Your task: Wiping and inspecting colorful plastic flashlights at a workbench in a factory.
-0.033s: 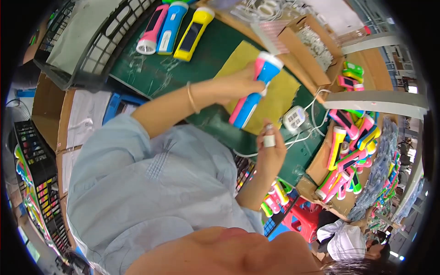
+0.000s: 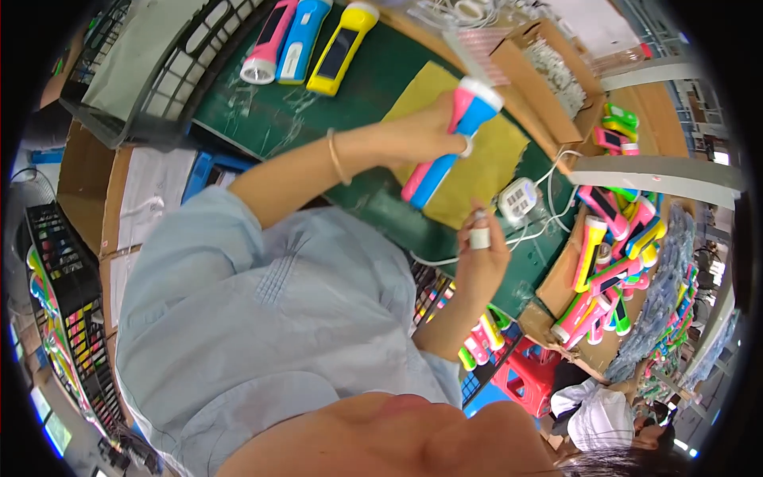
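My left hand [image 2: 433, 137] is wrapped round the middle of a pink and blue flashlight [image 2: 435, 181], which is tilted, its white head [image 2: 482, 94] pointing away to the right. The flashlight hangs over a yellow cloth [image 2: 497, 163] on the green tabletop [image 2: 230, 119]. Just below its tail end is my right hand [image 2: 483, 262], fingers drawn together in a pinch. A white wrap [image 2: 479, 238] circles one of its fingers. What the fingertips hold, if anything, is too small to make out. The right hand and the flashlight are apart.
Pink, blue and yellow flashlights [image 2: 343, 49] lie at the far left beside a black crate [image 2: 171, 87]. A white power strip [image 2: 517, 199] with cables sits right of my right hand. Farther right are a carton [image 2: 548, 36] of small white parts and a pile of flashlights [image 2: 608, 274].
The view has shifted slightly. In my left hand the flashlight has turned a little, with more of its pink side showing near the head. My right hand remains below it, still pinched.
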`<state>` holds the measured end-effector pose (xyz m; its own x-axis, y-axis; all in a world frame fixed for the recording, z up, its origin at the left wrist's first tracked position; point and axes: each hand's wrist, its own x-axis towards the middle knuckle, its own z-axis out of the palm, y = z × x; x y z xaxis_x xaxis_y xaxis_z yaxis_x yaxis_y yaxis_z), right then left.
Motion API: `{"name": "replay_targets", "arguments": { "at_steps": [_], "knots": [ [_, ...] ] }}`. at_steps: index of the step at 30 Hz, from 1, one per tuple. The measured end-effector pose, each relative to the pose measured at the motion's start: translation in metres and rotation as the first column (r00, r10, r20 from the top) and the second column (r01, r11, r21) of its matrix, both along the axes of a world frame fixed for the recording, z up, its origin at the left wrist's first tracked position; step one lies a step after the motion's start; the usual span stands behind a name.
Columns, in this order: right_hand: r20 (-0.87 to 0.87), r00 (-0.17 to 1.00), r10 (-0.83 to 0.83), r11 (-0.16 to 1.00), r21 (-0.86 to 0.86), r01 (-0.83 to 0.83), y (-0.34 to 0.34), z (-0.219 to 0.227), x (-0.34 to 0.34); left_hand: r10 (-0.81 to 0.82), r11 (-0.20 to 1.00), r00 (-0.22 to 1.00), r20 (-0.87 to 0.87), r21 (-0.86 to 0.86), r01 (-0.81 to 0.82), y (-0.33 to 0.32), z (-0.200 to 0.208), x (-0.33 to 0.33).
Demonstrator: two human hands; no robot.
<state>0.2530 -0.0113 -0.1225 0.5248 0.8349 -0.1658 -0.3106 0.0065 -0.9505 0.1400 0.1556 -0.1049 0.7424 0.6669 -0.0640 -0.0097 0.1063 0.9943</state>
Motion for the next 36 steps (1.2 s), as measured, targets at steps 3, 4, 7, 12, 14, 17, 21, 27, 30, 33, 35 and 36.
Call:
{"name": "replay_targets", "arguments": {
  "at_steps": [3, 4, 7, 12, 14, 17, 21, 27, 30, 33, 35, 36],
  "knots": [
    [-0.043, 0.999, -0.008, 0.999, 0.042, 0.009, 0.002, -0.001, 0.017, 0.37, 0.77, 0.922, -0.114, 0.593, -0.235, 0.009, -0.012, 0.005],
    [-0.067, 0.998, 0.005, 0.998, 0.064, -0.001, 0.004, -0.001, 0.02, 0.477, 0.667, 0.868, -0.137, 0.7, -0.257, 0.011, -0.015, 0.008],
    [-0.06, 0.997, 0.047, 0.998, 0.051, -0.044, 0.013, -0.003, 0.02, 0.508, 0.698, 0.832, -0.221, 0.672, -0.248, 0.016, -0.019, 0.012],
    [0.375, 0.927, 0.01, 0.999, -0.036, 0.004, 0.034, 0.005, 0.005, 0.02, 0.894, 0.977, 0.213, -0.44, 0.078, 0.025, -0.009, -0.004],
    [0.65, 0.759, 0.043, 0.997, 0.024, -0.076, 0.038, 0.01, -0.001, -0.021, 0.84, 0.957, 0.291, -0.513, 0.174, 0.016, -0.005, -0.012],
    [0.979, 0.202, 0.03, 0.996, -0.011, -0.094, 0.039, 0.015, -0.011, -0.019, 0.81, 0.955, 0.295, -0.556, 0.187, -0.002, -0.002, -0.017],
    [0.996, -0.049, -0.068, 0.991, 0.062, -0.121, 0.049, 0.025, -0.02, 0.044, 0.927, 0.988, 0.148, -0.374, 0.014, -0.016, 0.002, -0.015],
    [0.787, 0.437, 0.435, 0.732, -0.026, -0.681, 0.041, 0.058, -0.006, 0.109, 0.912, 0.956, 0.271, -0.41, 0.012, -0.017, 0.01, -0.022],
    [0.79, 0.505, 0.348, 0.829, -0.007, -0.56, 0.021, 0.04, -0.019, 0.074, 0.981, 0.914, 0.4, -0.195, 0.006, -0.016, 0.012, -0.027],
    [0.999, 0.045, 0.029, 0.841, 0.0, -0.541, 0.015, 0.005, -0.031, 0.09, 0.928, 0.898, 0.432, -0.364, 0.082, -0.018, 0.012, -0.029],
    [0.961, 0.168, -0.221, 0.757, 0.277, -0.591, 0.01, -0.009, -0.034, 0.17, 0.879, 0.914, 0.369, -0.477, 0.029, -0.023, 0.01, -0.03],
    [0.947, 0.205, -0.245, 0.726, 0.32, -0.608, 0.006, -0.011, -0.034, 0.218, 0.829, 0.91, 0.352, -0.559, 0.018, -0.025, 0.009, -0.031]
  ]
}}
